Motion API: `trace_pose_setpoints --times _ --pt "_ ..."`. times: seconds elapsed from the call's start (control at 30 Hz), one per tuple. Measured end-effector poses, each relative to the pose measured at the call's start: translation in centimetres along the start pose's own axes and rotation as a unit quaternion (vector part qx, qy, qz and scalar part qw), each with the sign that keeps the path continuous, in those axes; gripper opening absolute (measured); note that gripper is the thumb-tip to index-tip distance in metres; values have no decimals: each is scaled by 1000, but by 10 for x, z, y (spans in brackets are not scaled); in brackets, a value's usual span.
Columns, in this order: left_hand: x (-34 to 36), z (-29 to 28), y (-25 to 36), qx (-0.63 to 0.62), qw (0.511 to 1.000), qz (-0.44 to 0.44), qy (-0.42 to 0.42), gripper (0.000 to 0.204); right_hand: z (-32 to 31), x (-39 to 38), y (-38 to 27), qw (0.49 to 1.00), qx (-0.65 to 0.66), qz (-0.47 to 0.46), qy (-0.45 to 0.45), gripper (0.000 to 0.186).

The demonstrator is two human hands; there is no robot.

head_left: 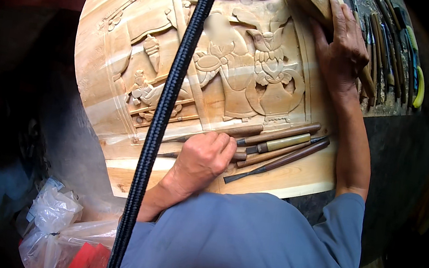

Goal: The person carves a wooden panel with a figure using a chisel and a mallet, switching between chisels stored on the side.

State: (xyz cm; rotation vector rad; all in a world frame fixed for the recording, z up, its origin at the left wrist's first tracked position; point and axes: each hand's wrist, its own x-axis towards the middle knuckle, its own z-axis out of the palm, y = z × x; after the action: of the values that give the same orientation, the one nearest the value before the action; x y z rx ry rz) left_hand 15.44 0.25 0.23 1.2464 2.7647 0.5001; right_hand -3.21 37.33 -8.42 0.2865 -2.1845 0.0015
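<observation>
A large pale wooden panel (101, 63), carved in relief with figures and a pot shape, lies in front of me. Several chisels with wooden handles (287, 144) rest in a loose bundle along its near edge. My left hand (205, 154) is closed over the left part of this bundle, with blades and handles showing on both sides. Its fingertips are hidden, so which tool they grip does not show. At the panel's upper right, my right hand (342, 50) is closed on a wooden mallet (311, 2), the handle passing under the palm.
More carving tools (387, 54) lie side by side on a dark surface at the right, near a yellow-green curved handle (419, 89). A black braided cord (166, 105) hangs across the view. Clear plastic bags (57, 221) and a red item (88, 261) sit at lower left.
</observation>
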Motion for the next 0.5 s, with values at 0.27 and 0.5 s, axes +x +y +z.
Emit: trace_pose_setpoints --times 0.27,0.5 --pt "3 4 -1 -26 1000 -8 -10 19 -41 29 -47 994 23 75 -79 68" --pt "5 3 0 -28 999 -13 -14 17 -32 22 -36 995 17 65 -71 69"
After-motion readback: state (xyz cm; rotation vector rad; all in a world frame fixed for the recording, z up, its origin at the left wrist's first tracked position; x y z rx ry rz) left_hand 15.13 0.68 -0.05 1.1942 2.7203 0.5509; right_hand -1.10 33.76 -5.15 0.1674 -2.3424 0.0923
